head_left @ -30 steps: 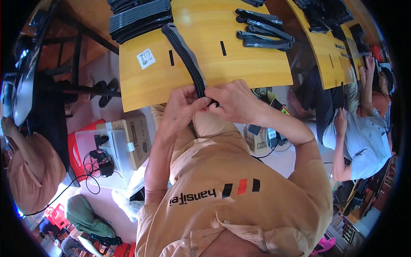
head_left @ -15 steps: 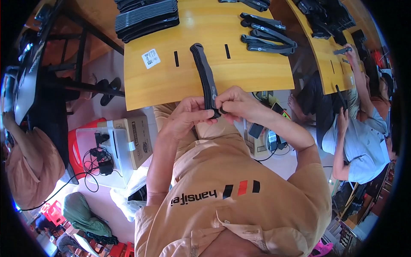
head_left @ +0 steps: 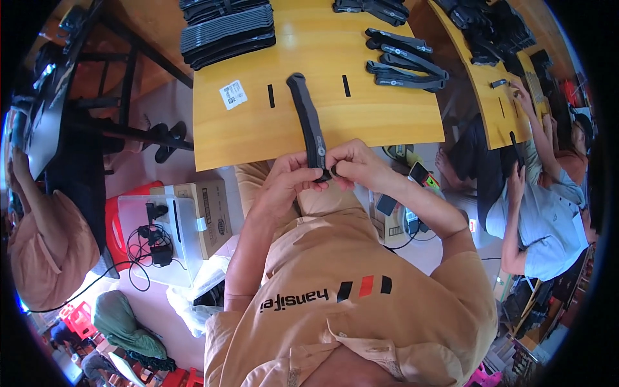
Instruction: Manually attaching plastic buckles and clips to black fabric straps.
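Observation:
A folded black-and-grey strap (head_left: 307,122) lies over the near edge of the yellow table (head_left: 251,138), its far end resting on the tabletop. My left hand (head_left: 284,182) pinches the strap's near end between thumb and fingers. Close beside it, my right hand (head_left: 361,166) has its thumb and index finger closed on a small dark end piece of the same strap. What the curled fingers cover is hidden.
Stacked folded straps (head_left: 227,37) stand at the far left of the table, and looser straps (head_left: 407,68) lie at the far right. A white sticker (head_left: 233,95) is on the tabletop. A clear bin with cables (head_left: 184,222) sits left of me. A co-worker (head_left: 538,216) works at the right.
The whole view has shifted slightly, so the table sits a little lower. Both hands keep their hold on the strap, and the right fingers have moved only slightly.

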`<state>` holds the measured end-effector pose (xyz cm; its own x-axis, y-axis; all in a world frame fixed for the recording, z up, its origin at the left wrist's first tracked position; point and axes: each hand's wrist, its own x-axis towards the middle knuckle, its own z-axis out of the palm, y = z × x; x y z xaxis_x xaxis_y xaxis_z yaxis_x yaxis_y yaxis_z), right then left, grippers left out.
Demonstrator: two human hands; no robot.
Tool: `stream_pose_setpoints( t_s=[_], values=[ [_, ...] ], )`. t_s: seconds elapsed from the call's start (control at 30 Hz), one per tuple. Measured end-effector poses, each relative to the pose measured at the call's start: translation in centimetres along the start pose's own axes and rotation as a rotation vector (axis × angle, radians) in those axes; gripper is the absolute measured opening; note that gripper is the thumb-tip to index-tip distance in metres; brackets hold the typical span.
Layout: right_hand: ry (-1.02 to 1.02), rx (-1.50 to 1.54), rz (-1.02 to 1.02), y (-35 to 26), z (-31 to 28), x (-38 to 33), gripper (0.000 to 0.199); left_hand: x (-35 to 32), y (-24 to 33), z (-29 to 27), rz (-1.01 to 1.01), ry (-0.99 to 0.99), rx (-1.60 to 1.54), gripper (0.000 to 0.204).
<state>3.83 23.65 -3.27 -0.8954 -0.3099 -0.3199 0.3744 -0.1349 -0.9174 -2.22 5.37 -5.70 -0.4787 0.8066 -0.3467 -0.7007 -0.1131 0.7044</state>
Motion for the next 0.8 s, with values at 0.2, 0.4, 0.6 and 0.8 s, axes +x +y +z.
stream_pose_setpoints(
  t_s=[0.2, 0.4, 0.6, 0.8],
  values=[
    [0.084, -0.738, -0.197, -1.4, 0.4, -0.6, 0.008, -0.4, 0.3, 0.8, 0.103, 0.122, 0.178, 0.017],
    [-0.071, -0.786, -0.269, -1.1, 0.3, -1.1, 0.01, -1.3, 0.8, 0.7, 0.022, 0.0, 0.277, 0.013],
    [-0.237, -0.35, -0.017, -1.8, 0.6, -1.9, 0.011, -2.3, 0.6, 1.2, -0.081, -0.133, 0.171, 0.017],
    [-0.262, -0.195, 0.0, -1.7, 0.7, -2.4, 0.017, -2.4, -0.3, 2.4, -0.029, 0.003, 0.184, 0.027]
  ],
)
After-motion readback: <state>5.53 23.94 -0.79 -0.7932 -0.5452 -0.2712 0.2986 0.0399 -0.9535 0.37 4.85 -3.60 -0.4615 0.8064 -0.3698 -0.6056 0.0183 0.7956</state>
